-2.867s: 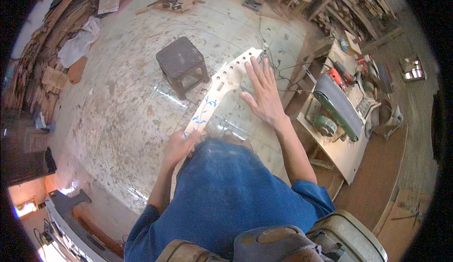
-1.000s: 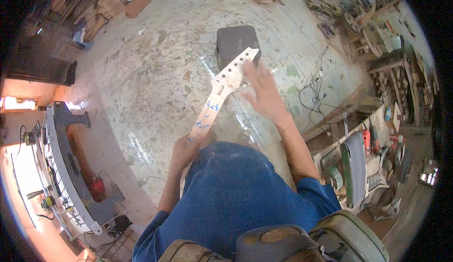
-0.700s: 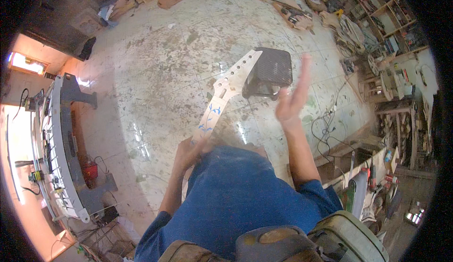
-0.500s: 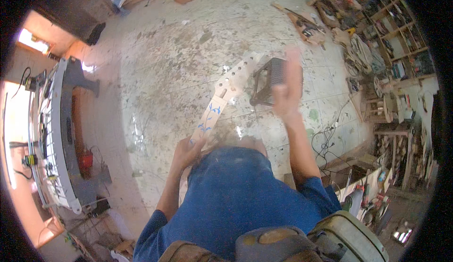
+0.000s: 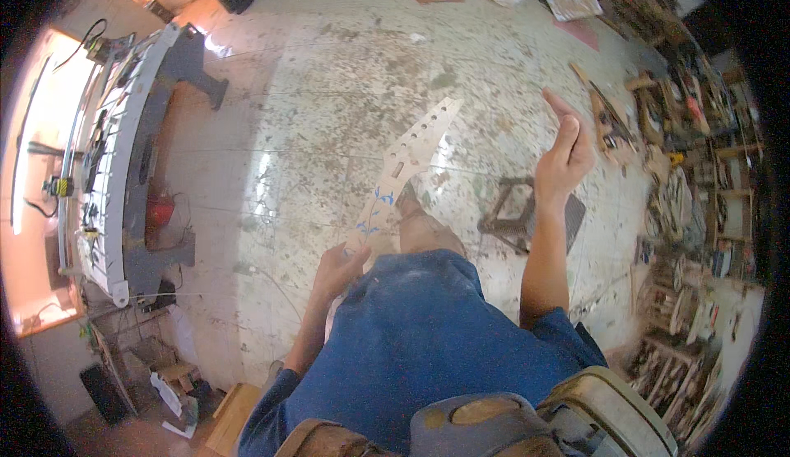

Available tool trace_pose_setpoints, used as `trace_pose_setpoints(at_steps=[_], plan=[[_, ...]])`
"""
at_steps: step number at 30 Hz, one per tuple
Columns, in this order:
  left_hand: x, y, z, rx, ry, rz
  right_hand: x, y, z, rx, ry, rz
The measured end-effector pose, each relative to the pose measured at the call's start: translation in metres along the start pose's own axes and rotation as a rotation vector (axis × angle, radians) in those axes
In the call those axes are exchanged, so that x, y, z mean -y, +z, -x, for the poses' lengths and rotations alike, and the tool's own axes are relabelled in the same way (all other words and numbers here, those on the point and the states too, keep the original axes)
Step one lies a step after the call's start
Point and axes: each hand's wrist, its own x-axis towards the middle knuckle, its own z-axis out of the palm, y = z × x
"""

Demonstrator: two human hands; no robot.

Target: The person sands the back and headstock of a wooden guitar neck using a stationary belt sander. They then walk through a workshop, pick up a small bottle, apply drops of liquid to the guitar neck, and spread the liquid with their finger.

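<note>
My left hand (image 5: 341,268) is closed around the lower end of a pale wooden guitar neck (image 5: 403,160). The neck slants up and to the right in front of my body. Blue vine-like leaves run along its fretboard, and the headstock at the far end has a row of round holes and a slot. My right hand (image 5: 566,159) is raised off to the right, apart from the neck. Its index finger and thumb are stretched out, with nothing visible in it. Some of its other fingers are hard to make out.
A low dark stool (image 5: 506,214) stands on the stained tile floor (image 5: 321,144), partly behind my right forearm. Along the left is a long grey machine (image 5: 152,144). Shelves with wood pieces and tools (image 5: 691,177) line the right. A cardboard box (image 5: 174,375) lies at lower left.
The view has turned, so the stool and machine appear shifted. My right hand, blurred before, is now clearer and farther to the right. The guitar neck stays in my left hand.
</note>
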Motion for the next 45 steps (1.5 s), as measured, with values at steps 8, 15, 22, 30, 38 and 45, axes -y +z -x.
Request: trace_pose_setpoints(at_steps=[8, 15, 22, 30, 38, 45], plan=[[-0.080, -0.044, -0.065, -0.288, -0.007, 0.288, -0.110, 0.146, -0.061, 0.261, 0.400, -0.206], [-0.089, -0.081, -0.098, -0.726, 0.167, 0.272, -0.121, 0.286, -0.060, 0.623, 0.667, -0.435], [-0.061, -0.175, -0.160, -0.827, 0.053, 0.601, -0.108, 0.423, -0.071, 0.878, 0.573, -0.444], [-0.088, -0.285, -0.212, -0.767, 0.026, 0.584, -0.004, 0.564, -0.071, 1.107, -0.271, -0.088], [-0.092, -0.379, -0.240, -0.692, 0.080, 0.500, 0.103, 0.714, -0.079, 1.120, -0.803, -0.128], [-0.080, -0.435, -0.282, -0.853, -0.037, 0.658, 0.142, 0.800, -0.076, 1.183, -1.093, -0.173]])
